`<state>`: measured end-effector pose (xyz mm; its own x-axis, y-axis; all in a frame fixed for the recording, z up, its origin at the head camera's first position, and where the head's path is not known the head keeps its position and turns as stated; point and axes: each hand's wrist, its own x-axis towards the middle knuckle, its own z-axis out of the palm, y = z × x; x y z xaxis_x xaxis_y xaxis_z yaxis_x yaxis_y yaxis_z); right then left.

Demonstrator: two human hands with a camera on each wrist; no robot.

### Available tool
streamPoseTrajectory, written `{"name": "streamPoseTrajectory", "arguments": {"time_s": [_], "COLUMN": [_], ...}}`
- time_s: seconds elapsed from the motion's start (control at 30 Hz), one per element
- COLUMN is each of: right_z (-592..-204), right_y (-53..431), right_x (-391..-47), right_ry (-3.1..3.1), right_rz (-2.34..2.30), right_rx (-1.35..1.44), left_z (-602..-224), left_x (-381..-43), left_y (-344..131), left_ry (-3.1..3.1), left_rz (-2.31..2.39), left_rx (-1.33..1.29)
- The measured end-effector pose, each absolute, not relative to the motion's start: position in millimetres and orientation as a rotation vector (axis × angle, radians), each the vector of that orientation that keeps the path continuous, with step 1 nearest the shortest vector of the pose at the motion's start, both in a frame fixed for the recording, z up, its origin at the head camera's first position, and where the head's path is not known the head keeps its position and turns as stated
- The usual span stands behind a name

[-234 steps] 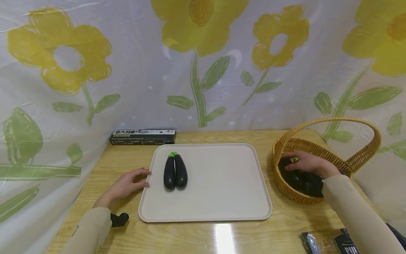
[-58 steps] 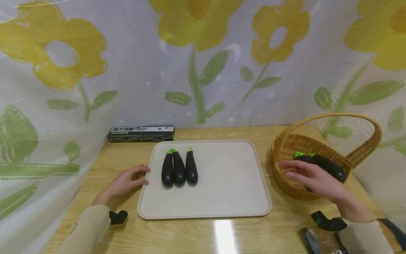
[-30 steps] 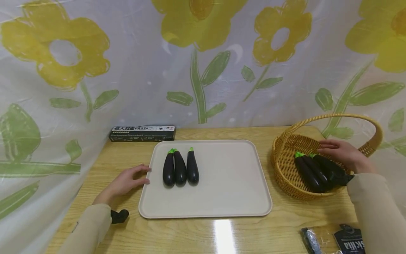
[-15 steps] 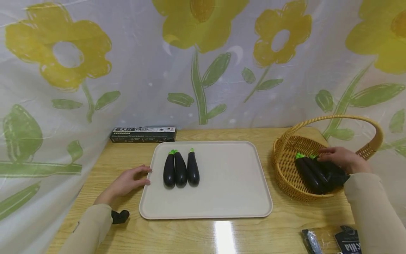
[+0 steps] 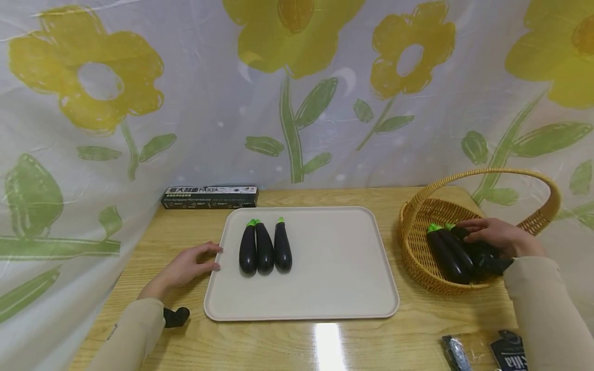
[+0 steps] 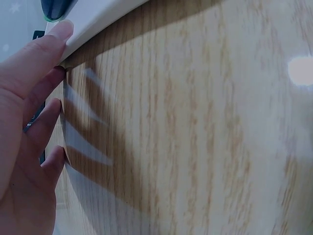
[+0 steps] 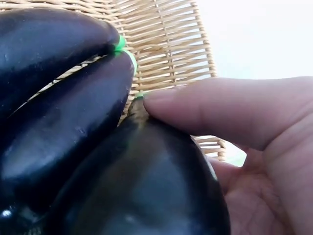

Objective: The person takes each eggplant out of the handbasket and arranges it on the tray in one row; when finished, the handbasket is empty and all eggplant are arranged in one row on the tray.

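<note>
My left hand (image 5: 187,265) rests at the left edge of a pale tray (image 5: 339,268). In the left wrist view its thumb lies on the tray rim (image 6: 105,22), with relaxed fingers beside it. Three dark eggplants (image 5: 264,250) with green tips lie side by side on the tray's left part. At the right, my right hand (image 5: 503,237) reaches into a wicker basket (image 5: 413,257). The right wrist view shows it pinching an eggplant (image 7: 151,181) near its stem end, thumb on the near side. Two more eggplants (image 7: 68,117) lie alongside in the basket.
A black pasta box (image 5: 211,198) stands behind the tray at the left. The basket's tall handle (image 5: 487,171) arches over the right hand. Packets (image 5: 457,353) lie at the front right. A flowered curtain (image 5: 204,103) hangs behind the wooden table.
A third eggplant has joined the two on the tray since the oldest frame. Lately my right hand moved slightly left within the basket and the eggplants there shifted. My left hand stayed put.
</note>
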<state>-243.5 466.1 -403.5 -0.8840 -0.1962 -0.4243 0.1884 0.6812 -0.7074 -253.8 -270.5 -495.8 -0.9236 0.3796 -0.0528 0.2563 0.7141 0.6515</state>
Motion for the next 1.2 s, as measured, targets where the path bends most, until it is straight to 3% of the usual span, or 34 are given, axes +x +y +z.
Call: {"name": "streamPoseTrajectory", "arguments": {"time_s": [0.7,1.2], "right_z": [-397,-380], "right_y": [459,416], "right_x": [-238,-203], "right_ry": [2.472,2.653], "right_rz": [-1.107,-1.249], "right_rx": [-0.152,-0.104], "left_z": [-493,-497], "left_x": [-253,-256], "left_y": [-269,-272], "left_ry": [2.747,2.735], "left_rz": [0.968,0.988], "left_rx": [0.513,0.516]}}
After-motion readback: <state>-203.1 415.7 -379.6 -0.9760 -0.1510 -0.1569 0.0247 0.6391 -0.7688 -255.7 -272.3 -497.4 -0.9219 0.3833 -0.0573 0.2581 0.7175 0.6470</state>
